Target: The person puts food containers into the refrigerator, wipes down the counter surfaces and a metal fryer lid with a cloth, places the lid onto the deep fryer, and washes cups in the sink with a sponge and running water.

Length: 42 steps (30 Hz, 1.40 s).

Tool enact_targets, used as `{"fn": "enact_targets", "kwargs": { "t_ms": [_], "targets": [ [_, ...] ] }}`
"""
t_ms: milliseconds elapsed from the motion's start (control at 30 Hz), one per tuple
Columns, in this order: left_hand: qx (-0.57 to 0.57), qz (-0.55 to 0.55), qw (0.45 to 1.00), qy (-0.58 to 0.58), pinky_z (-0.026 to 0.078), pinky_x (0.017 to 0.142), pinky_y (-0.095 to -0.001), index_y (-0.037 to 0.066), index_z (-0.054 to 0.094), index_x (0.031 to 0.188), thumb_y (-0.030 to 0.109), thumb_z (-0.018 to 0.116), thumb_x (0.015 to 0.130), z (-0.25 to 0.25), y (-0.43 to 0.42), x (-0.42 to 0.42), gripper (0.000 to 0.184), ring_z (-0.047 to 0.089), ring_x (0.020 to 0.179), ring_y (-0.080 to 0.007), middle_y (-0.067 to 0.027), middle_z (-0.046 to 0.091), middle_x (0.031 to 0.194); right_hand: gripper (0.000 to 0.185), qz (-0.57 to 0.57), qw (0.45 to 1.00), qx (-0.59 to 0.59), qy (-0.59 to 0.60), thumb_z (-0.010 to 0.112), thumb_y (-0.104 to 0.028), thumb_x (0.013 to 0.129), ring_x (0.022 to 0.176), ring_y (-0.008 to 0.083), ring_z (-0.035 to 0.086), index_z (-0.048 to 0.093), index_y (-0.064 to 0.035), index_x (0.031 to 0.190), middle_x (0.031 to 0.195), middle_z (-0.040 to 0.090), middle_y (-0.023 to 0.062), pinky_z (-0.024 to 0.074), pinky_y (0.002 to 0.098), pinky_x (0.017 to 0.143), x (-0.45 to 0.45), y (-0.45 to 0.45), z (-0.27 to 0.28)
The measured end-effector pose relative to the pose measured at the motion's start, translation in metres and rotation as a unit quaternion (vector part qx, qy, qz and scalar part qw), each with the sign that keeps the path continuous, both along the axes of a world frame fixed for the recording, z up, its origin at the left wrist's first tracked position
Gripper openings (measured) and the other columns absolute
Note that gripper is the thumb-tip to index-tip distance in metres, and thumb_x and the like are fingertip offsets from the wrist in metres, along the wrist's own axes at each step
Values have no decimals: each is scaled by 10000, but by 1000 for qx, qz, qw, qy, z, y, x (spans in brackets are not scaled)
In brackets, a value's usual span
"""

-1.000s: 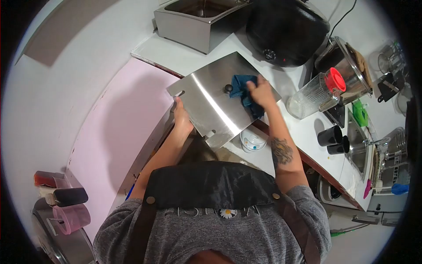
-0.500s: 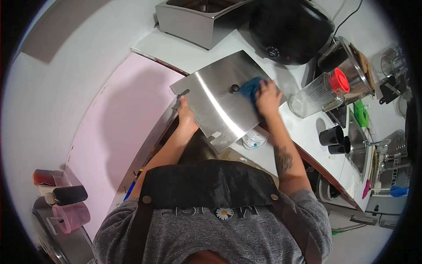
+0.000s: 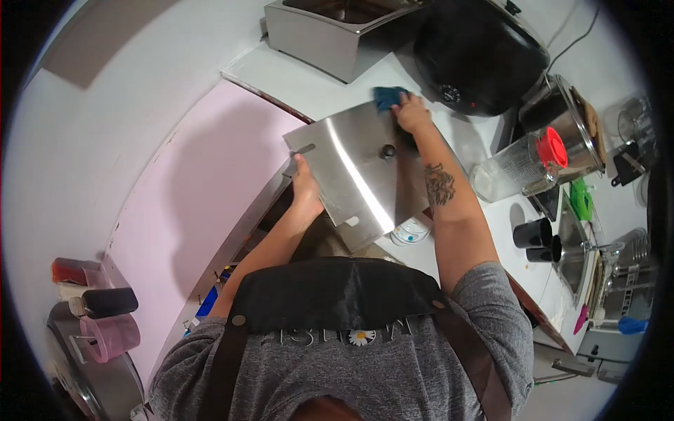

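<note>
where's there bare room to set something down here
The pink surface between the white wall and the left hand looks bare, as does white counter between the steel tub and the knobbed steel lid. It is crowded toward the right, with the black cooker, red-lidded pitcher and black cups.

The metal panel [image 3: 351,175] is coloured silver and crossed by a white streak, with a black knob [image 3: 387,151]. Dark teal is shown by the cloth [image 3: 387,97]. The left surface [image 3: 210,161] is coloured pale pink. Black is seen on the far appliance [image 3: 477,63], bright red on the pitcher cap [image 3: 553,147]. The near grey shirt [image 3: 316,372] is patterned with a white-and-yellow daisy [image 3: 361,338].
</note>
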<state>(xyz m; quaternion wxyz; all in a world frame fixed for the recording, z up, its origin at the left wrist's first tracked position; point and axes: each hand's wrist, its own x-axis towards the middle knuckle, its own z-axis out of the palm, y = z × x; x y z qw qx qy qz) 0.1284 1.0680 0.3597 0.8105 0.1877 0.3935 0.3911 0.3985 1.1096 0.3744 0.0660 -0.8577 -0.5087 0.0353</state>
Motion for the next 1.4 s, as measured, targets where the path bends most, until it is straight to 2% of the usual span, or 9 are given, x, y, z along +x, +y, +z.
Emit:
{"fn": "enact_targets", "kwargs": {
  "t_ms": [267, 333, 633, 833, 867, 1033, 1167, 1367, 1400],
  "targets": [
    [-55, 17, 995, -82, 440, 840, -390, 60, 453, 1151, 600, 223, 859, -30, 24, 11, 655, 539, 968, -224, -96, 546, 1049, 462, 222, 965, 82, -113, 401, -249, 838, 1208, 322, 345, 411, -15, 1237, 1311, 366, 155, 330, 451, 940, -167, -14, -12],
    [-20, 52, 992, -113, 431, 841, -387, 67, 462, 1122, 622, 233, 846, -25, 17, 8, 661, 535, 979, -219, -89, 549, 1041, 439, 267, 953, 147, -2, 472, -223, 823, 1187, 307, 372, 447, 0, 1201, 1286, 393, 158, 325, 423, 939, -196, -40, -14],
    [-20, 57, 997, -54, 437, 825, -394, 48, 443, 1160, 544, 291, 881, -28, 23, 1, 589, 525, 961, -234, -82, 544, 1040, 454, 384, 913, 135, 22, 602, -127, 653, 1179, 226, 412, 553, -84, 1103, 1225, 482, 71, 343, 415, 942, -145, -172, 16],
    [-62, 14, 996, -63, 434, 840, -392, 47, 454, 1155, 541, 258, 888, -14, 12, 6, 594, 523, 963, -239, -96, 539, 1070, 383, 136, 965, 199, -106, 531, -173, 711, 1007, 287, 507, 548, 10, 1047, 1118, 512, 187, 362, 418, 857, -128, -156, -11],
    [-55, 16, 996, -66, 436, 837, -391, 48, 450, 1157, 543, 251, 888, -19, 15, 6, 598, 524, 961, -243, -99, 536, 1074, 422, 161, 983, 90, -20, 544, -146, 685, 1015, 313, 508, 528, 45, 1061, 1105, 522, 180, 380, 390, 836, -157, -148, 13],
    [-17, 20, 998, -65, 427, 854, -402, 52, 427, 1190, 499, 195, 912, -14, 9, -4, 575, 513, 1000, -265, -112, 519, 1106, 446, 320, 927, 194, 2, 583, -184, 741, 1151, 247, 418, 491, -30, 1149, 1245, 446, 105, 329, 379, 929, -183, -175, 4],
    [10, -23, 993, -119, 443, 855, -390, 22, 428, 1185, 409, 254, 935, -26, 9, -8, 492, 521, 1008, -249, -99, 514, 1121, 386, 118, 968, 180, -130, 533, -224, 779, 1155, 233, 389, 516, -97, 1142, 1228, 454, 68, 333, 426, 907, -101, -182, 0],
    [72, 23, 997, -18, 476, 790, -390, -5, 462, 1132, 307, 406, 913, 10, 7, -24, 386, 557, 933, -239, -118, 551, 1048, 289, -36, 968, 181, -169, 523, -206, 812, 862, 276, 529, 558, -35, 1043, 990, 556, 131, 445, 376, 722, -31, -164, 2],
    [98, 20, 995, -31, 483, 774, -387, -12, 468, 1120, 296, 420, 907, 28, 6, -34, 377, 566, 915, -240, -126, 556, 1035, 271, -84, 965, 247, 23, 512, -214, 826, 776, 261, 538, 560, -30, 1019, 886, 565, 131, 452, 359, 691, -18, -161, 4]
  ]
}}
